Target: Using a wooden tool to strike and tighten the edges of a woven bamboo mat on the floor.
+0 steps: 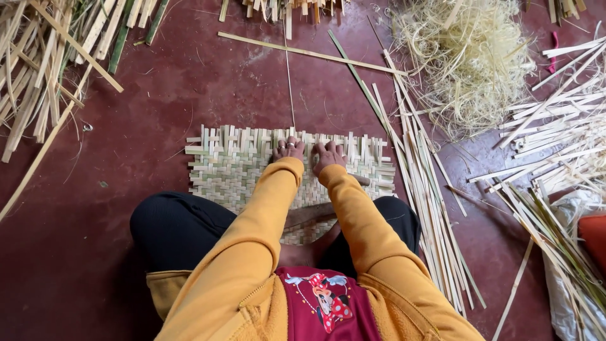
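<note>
1. Pressing both hands, left hand [288, 149] and right hand [329, 153], fingers curled down in a flat grip, holding nothing, on the woven bamboo mat [240, 167] at its far edge on the floor [126, 126].
2. Keeping strips tight, snug beside the thin upright sliver [290, 82].

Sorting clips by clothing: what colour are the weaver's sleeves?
Mustard yellow sleeves, seen in the head view.

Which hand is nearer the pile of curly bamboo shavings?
Right. The right hand rests on the woven mat toward the shavings; the left hand lies beside it, farther away.
</note>
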